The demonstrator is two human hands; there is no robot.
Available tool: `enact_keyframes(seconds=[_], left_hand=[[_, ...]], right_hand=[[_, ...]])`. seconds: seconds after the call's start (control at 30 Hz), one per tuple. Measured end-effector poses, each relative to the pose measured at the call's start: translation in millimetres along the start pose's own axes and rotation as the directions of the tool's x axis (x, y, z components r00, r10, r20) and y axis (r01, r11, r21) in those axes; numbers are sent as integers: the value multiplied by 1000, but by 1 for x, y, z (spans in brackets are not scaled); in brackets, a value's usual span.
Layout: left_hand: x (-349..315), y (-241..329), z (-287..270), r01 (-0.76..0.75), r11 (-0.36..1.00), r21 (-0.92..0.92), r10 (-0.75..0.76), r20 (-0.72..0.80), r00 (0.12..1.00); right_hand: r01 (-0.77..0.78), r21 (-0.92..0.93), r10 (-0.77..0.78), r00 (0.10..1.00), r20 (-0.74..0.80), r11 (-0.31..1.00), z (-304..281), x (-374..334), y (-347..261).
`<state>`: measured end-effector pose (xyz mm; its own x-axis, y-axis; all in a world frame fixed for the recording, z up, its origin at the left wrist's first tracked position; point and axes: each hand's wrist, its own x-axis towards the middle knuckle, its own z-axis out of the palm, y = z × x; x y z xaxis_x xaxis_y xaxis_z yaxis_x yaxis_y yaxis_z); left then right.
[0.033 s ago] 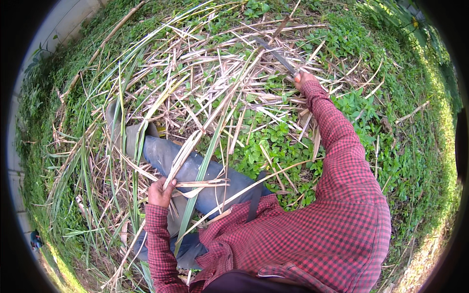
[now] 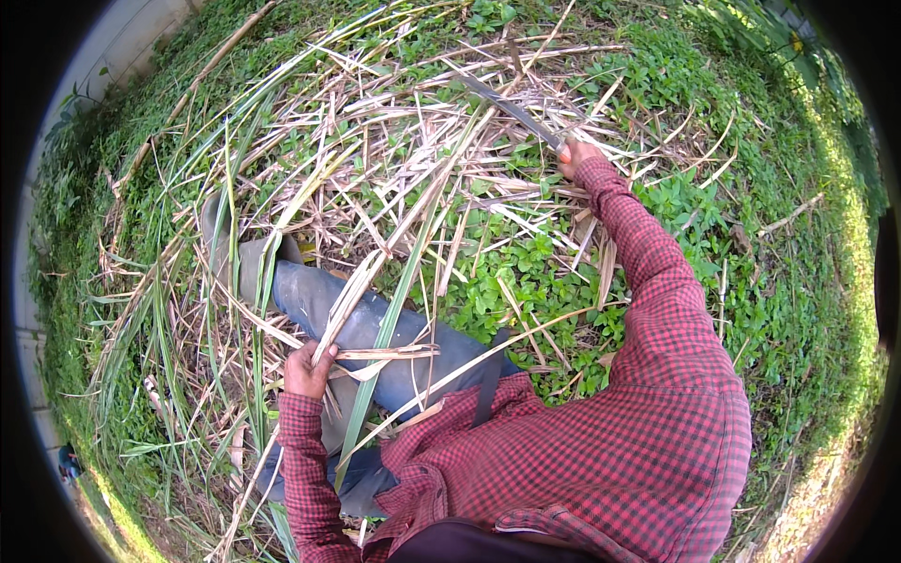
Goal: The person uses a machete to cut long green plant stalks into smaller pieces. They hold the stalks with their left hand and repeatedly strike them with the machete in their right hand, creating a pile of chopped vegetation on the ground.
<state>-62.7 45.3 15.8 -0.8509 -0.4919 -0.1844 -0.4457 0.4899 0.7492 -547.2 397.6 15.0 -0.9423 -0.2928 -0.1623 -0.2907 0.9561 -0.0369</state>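
My left hand [image 2: 308,369], low on the left, is closed around the near end of a bunch of long dry leaf blades [image 2: 355,289]. The blades slant up and away across my jeans leg, and a few short ends stick out to the right of the fist. A green leaf blade [image 2: 392,314] crosses just beside them. Farther off on the right, my right hand [image 2: 580,158] grips a machete [image 2: 511,110] by its handle, mostly hidden in the fingers. Its long grey blade points up and left, over the cut straw near the far ends of the held leaves.
Cut dry leaves and straw [image 2: 408,178] lie scattered over low green weeds [image 2: 535,267]. Long green blades [image 2: 169,347] lie in a tangle at the left. My boot [image 2: 221,239] rests among them. A pale wall [image 2: 113,47] runs along the left rim.
My right hand has shifted slightly left, and the machete's blade has swung left toward the held leaves. My left hand stays where it was, still closed on the leaf blades.
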Motion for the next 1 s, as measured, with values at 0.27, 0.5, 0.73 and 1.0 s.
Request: enact_keyframes(seconds=[0.27, 0.5, 0.73, 1.0], left_hand=[[-18, 4, -11, 39, 999, -38, -38, 30, 999], [-24, -1, -24, 391, 870, -299, -252, 413, 875], [-20, -20, -29, 263, 931, -252, -123, 462, 878], [-30, 39, 8, 21, 897, 441, 94, -237, 967]], right_hand=[[-273, 165, 293, 950, -108, 948, 26, 52, 26], [-325, 455, 404, 911, -86, 829, 25, 14, 45], [67, 291, -81, 996, 35, 954, 37, -150, -31], [604, 271, -616, 786, -49, 750, 40, -199, -117]])
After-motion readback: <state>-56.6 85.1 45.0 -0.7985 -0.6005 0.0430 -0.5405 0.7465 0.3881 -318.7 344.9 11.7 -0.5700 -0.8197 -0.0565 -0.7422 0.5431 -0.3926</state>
